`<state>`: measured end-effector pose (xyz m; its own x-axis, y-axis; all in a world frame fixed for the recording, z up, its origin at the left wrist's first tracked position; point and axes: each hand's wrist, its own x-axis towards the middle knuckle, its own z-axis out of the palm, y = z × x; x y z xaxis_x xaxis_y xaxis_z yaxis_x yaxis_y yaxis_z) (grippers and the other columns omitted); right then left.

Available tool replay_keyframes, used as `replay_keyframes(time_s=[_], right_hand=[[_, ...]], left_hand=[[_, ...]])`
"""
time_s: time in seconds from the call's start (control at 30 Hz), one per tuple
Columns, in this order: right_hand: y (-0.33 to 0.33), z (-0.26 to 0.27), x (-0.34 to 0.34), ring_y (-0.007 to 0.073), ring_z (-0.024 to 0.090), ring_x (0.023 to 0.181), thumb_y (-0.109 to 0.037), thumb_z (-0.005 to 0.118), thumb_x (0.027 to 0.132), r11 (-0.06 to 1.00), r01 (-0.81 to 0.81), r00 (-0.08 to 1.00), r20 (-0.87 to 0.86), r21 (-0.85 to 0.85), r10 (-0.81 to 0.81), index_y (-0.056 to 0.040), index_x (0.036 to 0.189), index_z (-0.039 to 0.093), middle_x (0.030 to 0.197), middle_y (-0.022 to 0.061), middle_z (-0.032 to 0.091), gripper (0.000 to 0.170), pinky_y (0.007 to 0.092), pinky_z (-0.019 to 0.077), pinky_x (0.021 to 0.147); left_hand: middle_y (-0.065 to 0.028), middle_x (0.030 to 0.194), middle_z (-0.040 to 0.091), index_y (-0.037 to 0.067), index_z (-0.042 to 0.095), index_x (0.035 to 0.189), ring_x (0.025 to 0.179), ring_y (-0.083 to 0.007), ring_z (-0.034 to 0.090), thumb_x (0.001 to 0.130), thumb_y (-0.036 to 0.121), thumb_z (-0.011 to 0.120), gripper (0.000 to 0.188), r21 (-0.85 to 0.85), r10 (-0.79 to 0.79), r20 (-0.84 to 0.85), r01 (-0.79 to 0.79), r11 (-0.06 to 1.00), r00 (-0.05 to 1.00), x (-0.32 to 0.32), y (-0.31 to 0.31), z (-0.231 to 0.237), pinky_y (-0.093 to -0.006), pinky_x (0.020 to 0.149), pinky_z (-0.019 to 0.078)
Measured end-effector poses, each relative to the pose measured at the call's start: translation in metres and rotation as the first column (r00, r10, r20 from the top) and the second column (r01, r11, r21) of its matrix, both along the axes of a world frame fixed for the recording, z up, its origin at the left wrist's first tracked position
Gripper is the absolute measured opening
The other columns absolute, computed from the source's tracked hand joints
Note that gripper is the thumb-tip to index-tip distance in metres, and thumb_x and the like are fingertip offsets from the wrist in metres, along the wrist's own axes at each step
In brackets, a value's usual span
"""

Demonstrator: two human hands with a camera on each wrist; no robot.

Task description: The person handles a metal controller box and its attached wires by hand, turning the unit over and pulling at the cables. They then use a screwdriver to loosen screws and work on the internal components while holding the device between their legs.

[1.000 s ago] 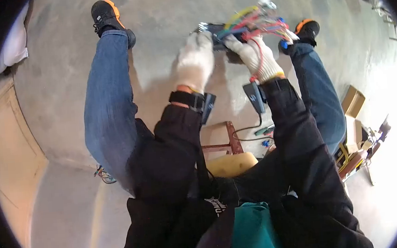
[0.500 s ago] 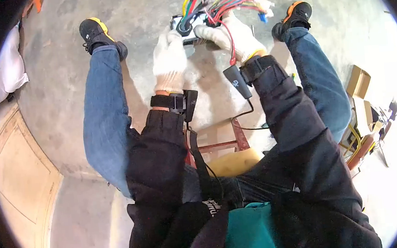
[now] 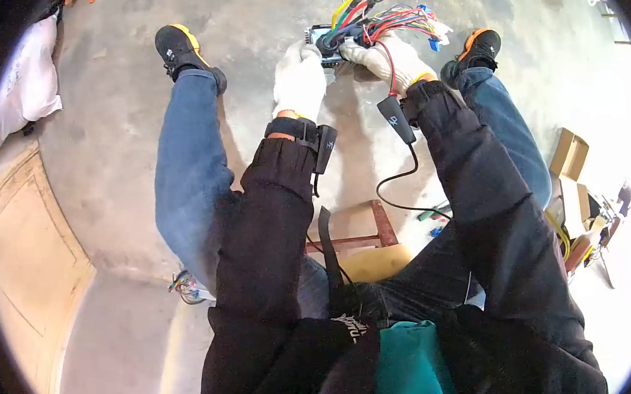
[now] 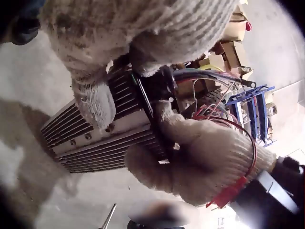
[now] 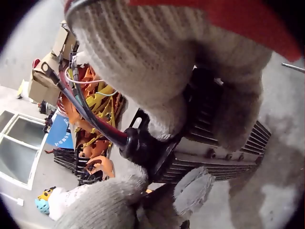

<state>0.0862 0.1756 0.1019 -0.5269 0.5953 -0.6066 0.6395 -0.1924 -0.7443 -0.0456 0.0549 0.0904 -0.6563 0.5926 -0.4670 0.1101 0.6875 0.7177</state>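
Note:
A motor controller with a finned metal body is held out over the floor between the two feet. My left hand, in a white knit glove, grips its left end. My right hand, gloved the same way, holds the right end, thumb on the near side. Thick cables with ring lugs leave the top through a black rubber grommet. Thin coloured wires with plug ends spread out over the right hand. One red connector dangles by the right wrist.
A low stool with reddish legs stands between the thighs. Open cardboard boxes and clutter lie at the right. A wire bundle sits by the left knee, and a white sack at the far left.
The controller has been turned so that its light face and the cable grommet show from above. The wires, blurred in motion one second ago, now hang steadier. Both hands keep their hold.

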Motion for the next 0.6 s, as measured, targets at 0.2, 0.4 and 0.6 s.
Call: replay_keyframes(time_s=[0.2,0.4,0.6], right_hand=[[-0.010,-0.026,0.017,0.0370,0.070,0.103,-0.042,0.072,0.086,0.944,-0.142,0.990,0.023,0.299,0.141,0.0015,0.110,0.069,0.103,0.0238,0.072,0.050,0.0426,0.0533,0.091],[-0.009,-0.004,0.015,0.0400,0.069,0.106,-0.042,0.069,0.086,0.976,-0.083,0.995,0.075,0.200,0.070,0.0020,0.108,0.073,0.108,0.0263,0.072,0.050,0.0425,0.0528,0.092],[-0.003,-0.002,0.012,0.0223,0.072,0.065,-0.049,0.071,0.089,0.996,-0.077,0.989,0.133,0.039,0.071,0.0015,0.099,0.076,0.080,0.0139,0.075,0.052,0.0365,0.0570,0.067]], left_hand=[[-0.0267,0.126,0.067,0.003,0.062,0.137,0.120,-0.0431,0.062,0.101,0.037,0.048,0.052,-0.038,-0.038,0.020,0.038,0.999,0.999,0.005,-0.012,-0.026,-0.0480,0.104,0.0470],[-0.0257,0.108,0.072,0.001,0.068,0.121,0.092,-0.0402,0.073,0.104,0.032,0.045,0.042,0.075,0.003,0.202,-0.018,0.997,0.979,0.003,-0.008,-0.043,-0.0457,0.083,0.0589],[-0.0288,0.121,0.068,0.001,0.060,0.133,0.116,-0.0467,0.063,0.106,0.036,0.043,0.047,-0.029,-0.057,-0.025,0.056,0.998,0.998,0.017,-0.002,-0.041,-0.0509,0.099,0.0499]])
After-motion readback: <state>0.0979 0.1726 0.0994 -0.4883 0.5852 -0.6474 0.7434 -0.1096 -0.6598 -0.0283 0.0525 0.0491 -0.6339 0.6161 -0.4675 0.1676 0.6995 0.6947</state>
